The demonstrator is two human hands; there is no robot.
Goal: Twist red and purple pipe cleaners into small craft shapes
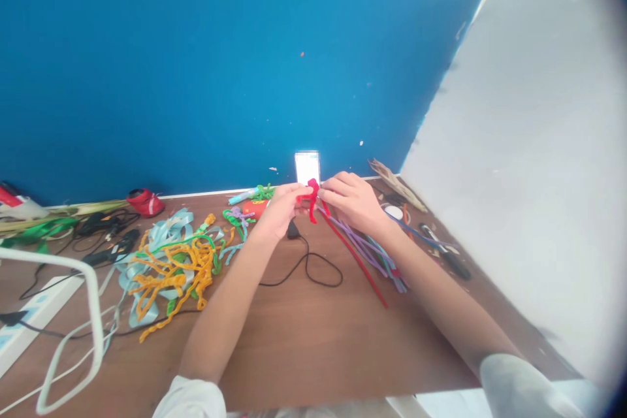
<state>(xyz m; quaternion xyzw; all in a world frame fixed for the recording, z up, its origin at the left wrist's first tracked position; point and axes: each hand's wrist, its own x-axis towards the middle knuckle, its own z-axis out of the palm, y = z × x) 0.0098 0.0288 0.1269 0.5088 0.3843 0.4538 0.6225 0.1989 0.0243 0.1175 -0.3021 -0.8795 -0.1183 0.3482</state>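
Between my two hands, above the middle of the table, is a red fuzzy pipe cleaner [313, 201] bent into a small twisted shape. My left hand [285, 210] pinches it from the left with thumb and forefinger. From the other side my right hand [353, 201] has its fingers closed at the red piece, near a strand hanging down. A long straight red pipe cleaner [360, 262] slants down the table below. Purple pipe cleaners [365, 246] lie in a bundle, partly covered by my right forearm. Behind the red piece stands a phone [307, 165] with a bright screen.
A tangle of orange pipe cleaners [189, 268] and pale blue ribbon [169, 228] lies left. A white power strip [36, 320] and white metal frame [98, 313] are at far left. A black cable [323, 284] loops mid-table; a black-handled tool [455, 264] lies right.
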